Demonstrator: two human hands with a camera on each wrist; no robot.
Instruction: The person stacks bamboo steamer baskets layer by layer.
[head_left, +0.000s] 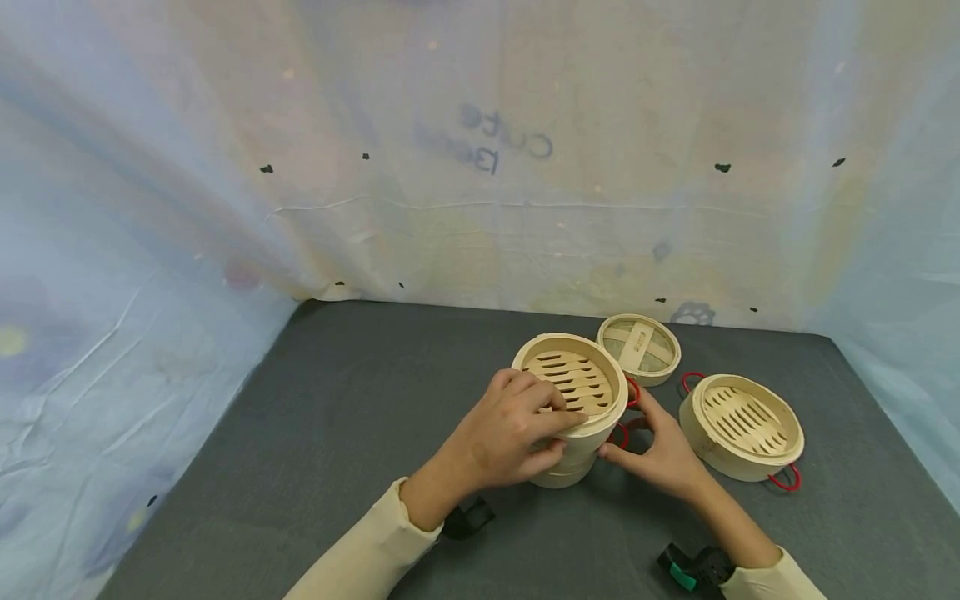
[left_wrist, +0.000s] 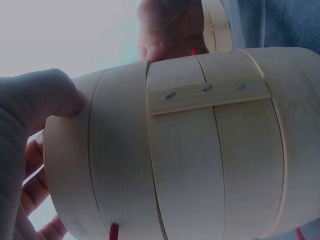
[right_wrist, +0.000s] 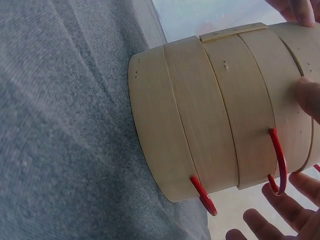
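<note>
A stack of bamboo steamer baskets [head_left: 581, 447] stands upright on the dark table, its top tier open with a slotted base [head_left: 570, 375] inside. My left hand [head_left: 502, 429] grips the top tier's near-left rim, the fingers over the edge and the thumb on the outer wall. At the stack's right side my right hand [head_left: 663, 450] holds an upper tier, thumb [right_wrist: 309, 97] against the wall and fingers round behind, beside a red handle [right_wrist: 281, 160]. Most of the right fingers look spread off the wall in the right wrist view. The left fingertips are partly hidden.
Another steamer basket [head_left: 716, 450] with red handles sits to the right, a slotted piece [head_left: 746, 417] on top. Behind the stack lies a round woven lid [head_left: 637, 346] with a cross strap. A pale printed cloth [head_left: 480, 242] hangs along the table's far edge.
</note>
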